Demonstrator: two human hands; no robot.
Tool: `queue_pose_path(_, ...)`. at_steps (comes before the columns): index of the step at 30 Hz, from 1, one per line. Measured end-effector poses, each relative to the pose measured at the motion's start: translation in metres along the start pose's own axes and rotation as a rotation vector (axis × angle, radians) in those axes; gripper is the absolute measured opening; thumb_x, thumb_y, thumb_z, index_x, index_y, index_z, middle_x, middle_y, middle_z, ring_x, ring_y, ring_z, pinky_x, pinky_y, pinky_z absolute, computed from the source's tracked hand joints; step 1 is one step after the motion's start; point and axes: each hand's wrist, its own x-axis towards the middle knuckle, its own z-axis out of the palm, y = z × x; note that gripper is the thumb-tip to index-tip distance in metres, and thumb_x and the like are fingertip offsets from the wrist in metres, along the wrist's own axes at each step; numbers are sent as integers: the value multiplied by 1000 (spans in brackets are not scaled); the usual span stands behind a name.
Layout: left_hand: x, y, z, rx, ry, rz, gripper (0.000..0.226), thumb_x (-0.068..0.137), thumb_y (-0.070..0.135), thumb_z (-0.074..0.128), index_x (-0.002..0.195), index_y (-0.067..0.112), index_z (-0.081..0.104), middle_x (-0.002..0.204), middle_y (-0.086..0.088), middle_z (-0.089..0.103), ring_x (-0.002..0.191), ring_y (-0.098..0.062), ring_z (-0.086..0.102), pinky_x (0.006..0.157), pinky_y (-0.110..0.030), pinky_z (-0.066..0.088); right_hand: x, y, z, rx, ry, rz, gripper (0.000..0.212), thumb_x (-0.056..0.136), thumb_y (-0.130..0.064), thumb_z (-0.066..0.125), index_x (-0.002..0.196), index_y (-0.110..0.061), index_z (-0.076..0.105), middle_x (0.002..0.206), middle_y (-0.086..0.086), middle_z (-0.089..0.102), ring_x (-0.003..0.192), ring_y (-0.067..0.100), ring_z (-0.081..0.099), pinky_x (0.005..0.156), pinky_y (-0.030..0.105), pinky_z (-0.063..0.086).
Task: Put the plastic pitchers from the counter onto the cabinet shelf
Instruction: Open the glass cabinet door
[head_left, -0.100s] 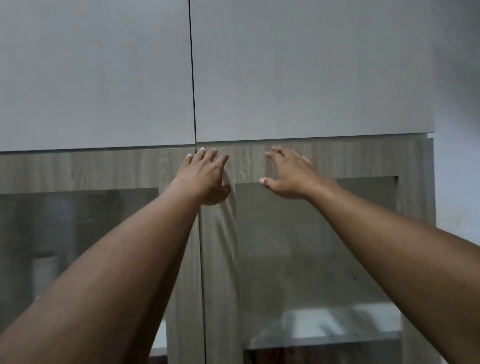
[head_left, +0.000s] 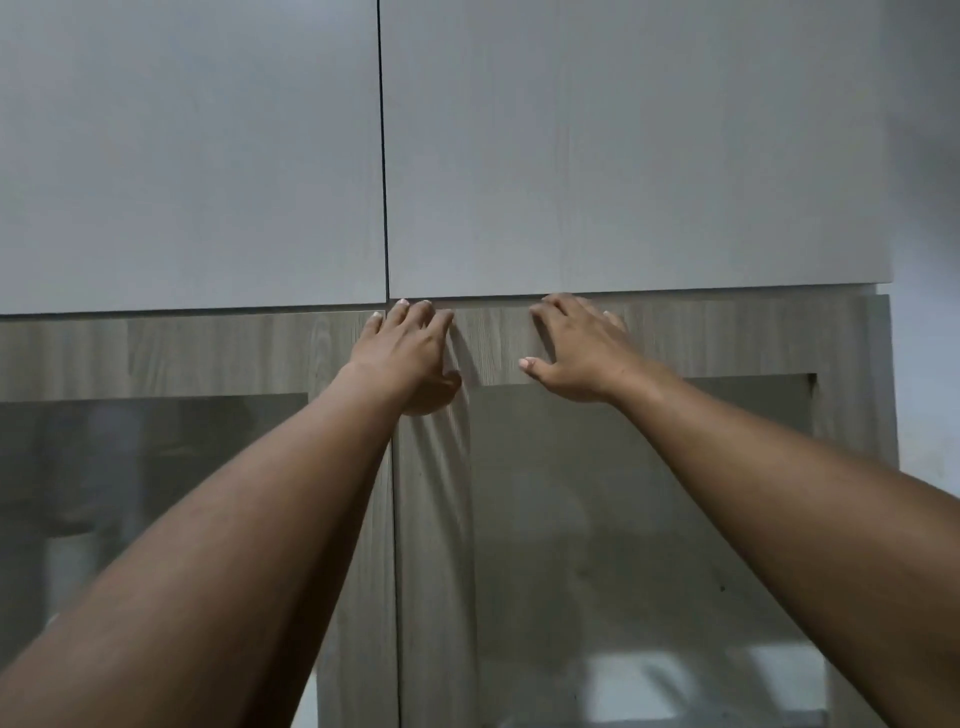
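Hands: left hand (head_left: 410, 353), right hand (head_left: 576, 353) spread flat on wood-grain cabinet door (head_left: 498, 343).

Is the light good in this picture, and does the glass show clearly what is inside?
Head view: dim, flat light; the left hand throws soft shadows on the wooden door frame; the glass panel is hazy, with blurred pale shapes low down.

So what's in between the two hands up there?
Nothing but bare wood. In the head view, the left hand and right hand are apart, with only the glass door's wooden top frame showing between them.
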Motion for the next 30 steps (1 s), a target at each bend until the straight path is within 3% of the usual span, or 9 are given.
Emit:
queue_pose_path(6,9,4,10,31,130,-26,80,86,53,58,154,23,26,152,-10,40,140,-35,32,113,-48,32,19,1,4,-58,112,-34,59,92,-52,49,140,-19,49,139,6,50,132,28,45,102,51,36)
queue_pose_path(14,-8,10,-6,-77,157,-56,65,88,46,55,146,22,36,143,-13,45,134,-36,40,109,-46,36,10,-9,0,44,186,51,50,91,-56,49,127,-21,54,131,3,54,125,26,47,97,48,37)
queue_pose_path(19,-44,17,-41,-99,332,-57,57,88,46,55,141,25,46,136,-12,51,128,-37,43,102,-47,35,-21,-25,-24,117,327,119,52,89,-64,45,115,-21,54,124,3,57,119,28,49,91,46,38)
queue_pose_path(22,-75,28,-69,-284,525,26,48,85,33,59,129,14,60,122,-19,57,115,-41,51,88,-46,47,-49,-34,-49,177,434,173,55,88,-68,41,110,-19,54,117,4,58,114,27,51,89,45,40)
queue_pose_path(24,-95,40,-89,-448,683,104,37,85,22,60,118,7,66,111,-21,61,97,-38,59,73,-36,45,-67,-34,-69,248,485,199,56,88,-69,38,108,-18,54,112,3,58,110,26,51,89,44,41)
queue_pose_path(27,-117,64,-123,-659,871,144,23,84,10,60,103,3,70,93,-13,68,74,-21,62,62,-27,43,-93,-28,-102,338,511,213,54,90,-68,37,102,-17,53,103,-2,53,104,24,51,89,46,45)
queue_pose_path(30,-136,91,-154,-882,908,82,21,83,12,58,100,6,69,74,4,60,61,-4,52,58,-17,42,-116,-18,-134,404,473,223,54,90,-69,36,96,-18,52,98,-1,52,96,22,51,87,46,44)
